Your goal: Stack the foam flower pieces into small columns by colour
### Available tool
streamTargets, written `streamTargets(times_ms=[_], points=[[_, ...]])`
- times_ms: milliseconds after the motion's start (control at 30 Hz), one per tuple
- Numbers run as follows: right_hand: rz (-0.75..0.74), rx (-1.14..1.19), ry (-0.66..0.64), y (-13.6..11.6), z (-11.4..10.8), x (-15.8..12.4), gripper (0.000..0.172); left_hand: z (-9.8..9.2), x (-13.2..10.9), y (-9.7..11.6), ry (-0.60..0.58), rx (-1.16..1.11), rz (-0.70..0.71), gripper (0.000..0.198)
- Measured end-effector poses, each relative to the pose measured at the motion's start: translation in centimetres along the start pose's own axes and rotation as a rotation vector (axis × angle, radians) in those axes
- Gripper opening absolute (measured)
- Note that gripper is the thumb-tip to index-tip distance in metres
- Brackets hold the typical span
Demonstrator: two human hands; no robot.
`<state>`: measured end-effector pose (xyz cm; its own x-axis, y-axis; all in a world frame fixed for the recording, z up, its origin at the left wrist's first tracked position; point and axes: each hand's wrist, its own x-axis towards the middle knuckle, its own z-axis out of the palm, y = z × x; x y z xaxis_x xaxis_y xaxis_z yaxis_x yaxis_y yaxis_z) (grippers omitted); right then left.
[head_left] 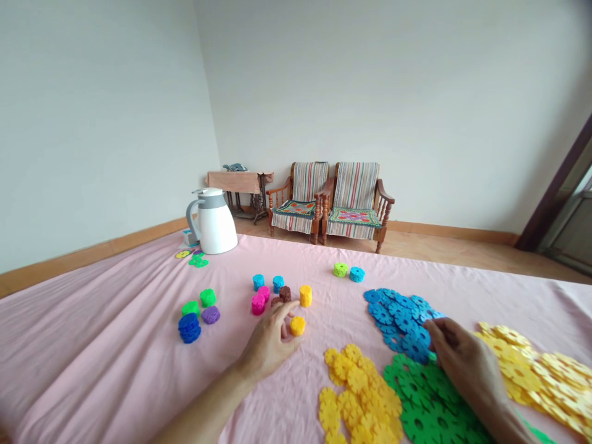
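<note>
My left hand (272, 336) curls round a short stack of yellow snowflake discs (297, 325) on the cloth, thumb on the near side and fingers on the far side. Just beyond its fingertips stands a taller yellow stack (306, 296). Brown stacks (285, 294) are partly hidden behind the fingers. At the right edge of a pile of blue snowflake discs (400, 317), my right hand (456, 351) has its thumb and fingers pinched together. What lies in that pinch is hidden. Beneath the right hand spreads a pile of green discs (432, 398).
Loose yellow discs (361, 394) and pale yellow discs (531, 370) flank the green pile. Pink (258, 303), light blue (258, 282), dark blue (189, 328) and lime (340, 269) stacks stand farther off. A white jug (215, 222) stands at the pink cloth's (139, 370) far left.
</note>
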<state>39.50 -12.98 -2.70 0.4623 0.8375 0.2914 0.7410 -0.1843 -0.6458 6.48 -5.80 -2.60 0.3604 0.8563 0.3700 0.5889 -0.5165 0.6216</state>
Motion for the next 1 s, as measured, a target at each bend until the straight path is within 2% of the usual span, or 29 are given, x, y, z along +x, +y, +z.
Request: streamTargets(times_ms=[267, 567, 667, 767, 867, 1000], points=[[-0.05, -0.045, 0.153, -1.0, -0.5, -1.1, 0.039, -0.1, -0.5, 0.3, 0.009, -0.023, -0.024, 0.061], [-0.08, -0.023, 0.145, -1.7, -0.3, -1.8, 0.039, 0.3, -0.7, 0.4, 0.034, 0.004, -0.075, 0.058], [-0.082, -0.015, 0.12, -1.5, -0.1, -1.7, 0.038, -0.6, 0.4, 0.8, -0.05, 0.07, -0.013, 0.058], [-0.09, -0.015, 0.099, -1.4, 0.2, -1.6, 0.036, -1.7, 1.7, 1.2, -0.197, 0.148, 0.035, 0.056], [-0.112, -0.03, 0.103, -1.6, 0.3, -1.6, 0.036, -2.6, 2.7, 1.5, -0.333, 0.171, 0.094, 0.048], [-0.158, -0.064, 0.136, -2.0, 0.3, -1.6, 0.037, -3.3, 3.3, 1.7, -0.439, 0.153, 0.159, 0.038]])
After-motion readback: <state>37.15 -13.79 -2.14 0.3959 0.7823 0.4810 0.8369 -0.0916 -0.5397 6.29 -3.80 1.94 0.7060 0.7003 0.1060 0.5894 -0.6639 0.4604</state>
